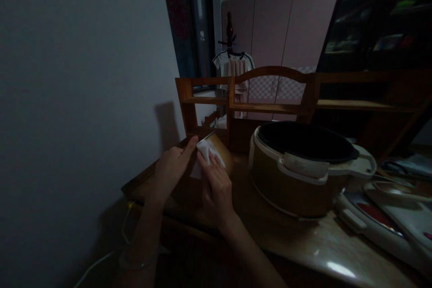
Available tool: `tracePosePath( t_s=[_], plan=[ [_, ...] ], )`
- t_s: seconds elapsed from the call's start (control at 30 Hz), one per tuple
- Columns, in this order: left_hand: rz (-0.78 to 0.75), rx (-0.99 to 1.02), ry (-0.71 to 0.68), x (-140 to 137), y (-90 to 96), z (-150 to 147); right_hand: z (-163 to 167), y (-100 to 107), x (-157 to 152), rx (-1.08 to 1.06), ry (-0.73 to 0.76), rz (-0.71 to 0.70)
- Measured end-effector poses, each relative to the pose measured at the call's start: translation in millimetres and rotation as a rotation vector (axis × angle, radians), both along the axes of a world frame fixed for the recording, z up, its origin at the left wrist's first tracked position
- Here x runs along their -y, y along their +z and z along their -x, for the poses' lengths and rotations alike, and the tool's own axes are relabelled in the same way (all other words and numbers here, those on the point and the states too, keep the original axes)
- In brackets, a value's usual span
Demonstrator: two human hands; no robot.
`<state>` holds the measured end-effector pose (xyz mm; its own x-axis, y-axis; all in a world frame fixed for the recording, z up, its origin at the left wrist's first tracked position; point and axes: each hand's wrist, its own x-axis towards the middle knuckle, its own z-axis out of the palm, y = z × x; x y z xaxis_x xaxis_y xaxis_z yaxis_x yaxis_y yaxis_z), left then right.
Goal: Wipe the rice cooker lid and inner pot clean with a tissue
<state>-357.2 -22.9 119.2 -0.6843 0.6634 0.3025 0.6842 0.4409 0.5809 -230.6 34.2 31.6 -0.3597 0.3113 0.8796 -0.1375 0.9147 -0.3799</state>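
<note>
A tan, round-sided container (222,152) with a thin metallic rim is tilted above the table near the wall. My left hand (171,167) grips it at the rim, with the thumb along the edge and the other fingers mostly hidden. A white tissue or thin cloth (204,147) lies against the container's side. My right hand (216,181) holds this tissue, its fingers pressing it onto the surface. Whatever is inside the container does not show.
Right of my hands stands a large open cooker (293,184) with a black inner pot. A white appliance lid (378,222) lies farther right. The wooden shelf rail (273,108) runs along the back, and a wall (84,76) bounds the left.
</note>
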Motion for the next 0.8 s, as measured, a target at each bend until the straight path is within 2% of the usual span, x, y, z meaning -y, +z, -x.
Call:
tracePosePath(
  t_s=[0.17, 0.27, 0.43, 0.57, 0.63, 0.7, 0.8],
  plan=[
    [-0.066, 0.065, -0.032, 2.2, -2.9, 6.9, -7.8, 0.6, -0.2, 0.076, 0.15, -0.069],
    [-0.095, 0.099, -0.05, 2.5, -4.3, 13.8, -14.1, 0.3, 1.9, 0.109, 0.241, -0.059],
    [-0.071, 0.134, -0.066, 3.3, -5.7, 17.7, -25.0, 1.2, 4.1, 0.081, 0.383, 0.053],
    [-0.05, 0.147, -0.066, 5.9, -7.4, 15.0, -38.1, -1.3, -0.6, 0.042, 0.43, 0.164],
    [-0.056, 0.133, -0.078, 8.0, -8.9, 16.9, -47.2, -7.9, -5.5, 0.018, 0.425, 0.241],
    [-0.072, 0.118, -0.076, 10.4, -11.0, 22.4, -56.3, -17.5, -10.8, -0.043, 0.381, 0.38],
    [-0.093, 0.099, -0.054, 13.5, -14.2, 33.9, -65.3, -29.4, -15.8, -0.203, 0.159, 0.707]
  ],
)
